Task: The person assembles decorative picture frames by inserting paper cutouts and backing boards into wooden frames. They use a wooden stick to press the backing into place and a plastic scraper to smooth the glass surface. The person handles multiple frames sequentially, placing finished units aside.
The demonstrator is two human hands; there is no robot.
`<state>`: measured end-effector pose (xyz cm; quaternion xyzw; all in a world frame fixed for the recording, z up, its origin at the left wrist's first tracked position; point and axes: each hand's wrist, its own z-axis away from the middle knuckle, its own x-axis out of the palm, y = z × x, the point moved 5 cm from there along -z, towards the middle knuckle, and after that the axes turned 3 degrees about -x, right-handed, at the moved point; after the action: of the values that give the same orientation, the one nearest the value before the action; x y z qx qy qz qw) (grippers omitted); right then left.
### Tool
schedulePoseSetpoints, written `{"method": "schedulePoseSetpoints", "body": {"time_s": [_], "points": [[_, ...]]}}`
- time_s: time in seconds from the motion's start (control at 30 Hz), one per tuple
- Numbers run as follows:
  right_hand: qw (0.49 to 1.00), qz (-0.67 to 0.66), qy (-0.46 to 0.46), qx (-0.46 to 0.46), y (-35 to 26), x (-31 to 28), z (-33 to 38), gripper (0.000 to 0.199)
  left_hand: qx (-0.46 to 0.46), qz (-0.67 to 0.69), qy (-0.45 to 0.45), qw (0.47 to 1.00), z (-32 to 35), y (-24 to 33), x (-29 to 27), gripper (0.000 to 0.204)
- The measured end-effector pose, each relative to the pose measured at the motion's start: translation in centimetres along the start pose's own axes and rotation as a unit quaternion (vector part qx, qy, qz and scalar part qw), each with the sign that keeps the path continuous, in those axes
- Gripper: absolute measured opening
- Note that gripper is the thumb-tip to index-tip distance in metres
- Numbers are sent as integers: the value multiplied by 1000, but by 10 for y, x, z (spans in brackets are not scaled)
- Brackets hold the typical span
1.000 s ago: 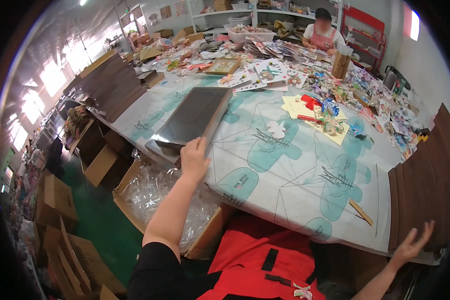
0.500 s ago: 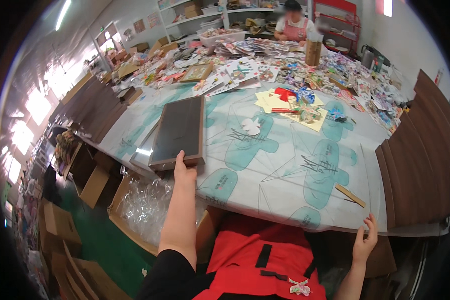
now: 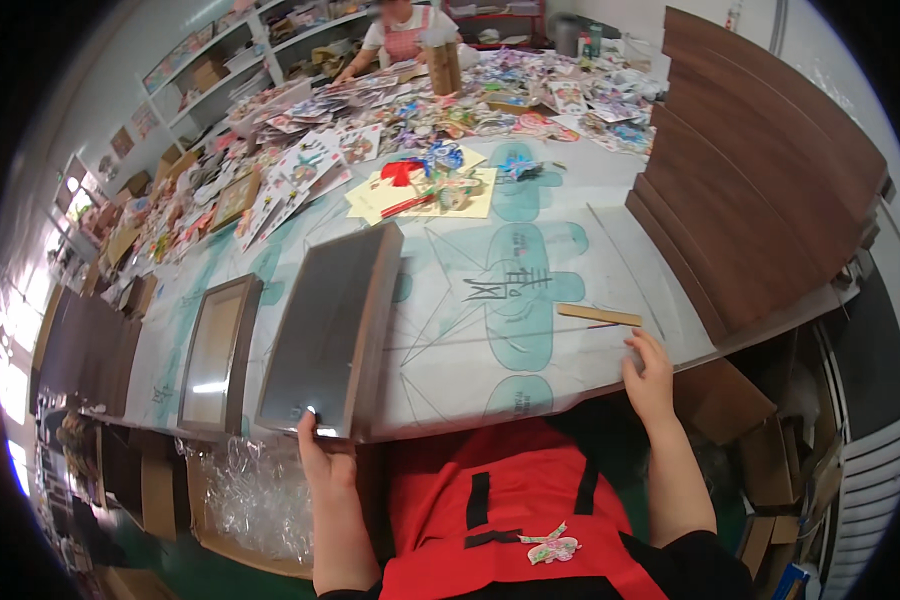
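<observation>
My left hand point(image 3: 327, 465) grips the near edge of a deep, dark-fronted picture frame point(image 3: 322, 325) with brown sides, its thumb on the front. The frame leans at a slant near the table's front edge; whether its lower side touches the table I cannot tell. My right hand point(image 3: 651, 375) has its fingers apart, the fingertips close beside one end of a flat, yellowish wooden strip point(image 3: 598, 315). A thin dark reddish stick point(image 3: 604, 324) lies partly under the strip. Left of the dark frame is a smaller brown frame point(image 3: 217, 355) with a pale backing.
Stacked brown boards point(image 3: 760, 190) rise on the right, more point(image 3: 85, 350) on the left. Yellow sheets point(image 3: 460, 195) with red and blue bows lie mid-table. Beyond are heaped paper cutouts point(image 3: 490, 85) and a person point(image 3: 405, 40). A carton of clear plastic point(image 3: 255, 500) is below.
My view has turned to the right. The dark frame has come away from the smaller frame, which now shows fully. My right hand has moved up over the table to the wooden strip.
</observation>
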<state>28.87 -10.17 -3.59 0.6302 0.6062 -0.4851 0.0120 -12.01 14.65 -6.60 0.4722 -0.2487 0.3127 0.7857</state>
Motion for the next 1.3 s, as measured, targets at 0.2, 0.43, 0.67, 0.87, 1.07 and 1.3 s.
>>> {"method": "schedulePoseSetpoints", "body": {"time_s": [0.2,0.43,0.67,0.87,1.07,1.3], "points": [[981,184,4,67,76,3,-42,19,-74,-44,-110,990,31,-53,-1,33],[947,295,-86,96,128,16,-67,10,-354,-271,-285,848,86,-116,6,46],[986,48,98,127,74,-17,-46,22,76,-422,-248,869,54,-17,64,20],[799,-511,-140,285,-54,53,51,20,396,-582,-196,683,-118,18,109,41],[783,-536,-243,199,-110,99,89,21,345,-613,-190,684,-206,2,121,45],[906,-345,-164,182,-58,105,14,25,393,-699,-56,595,-138,38,71,31]]}}
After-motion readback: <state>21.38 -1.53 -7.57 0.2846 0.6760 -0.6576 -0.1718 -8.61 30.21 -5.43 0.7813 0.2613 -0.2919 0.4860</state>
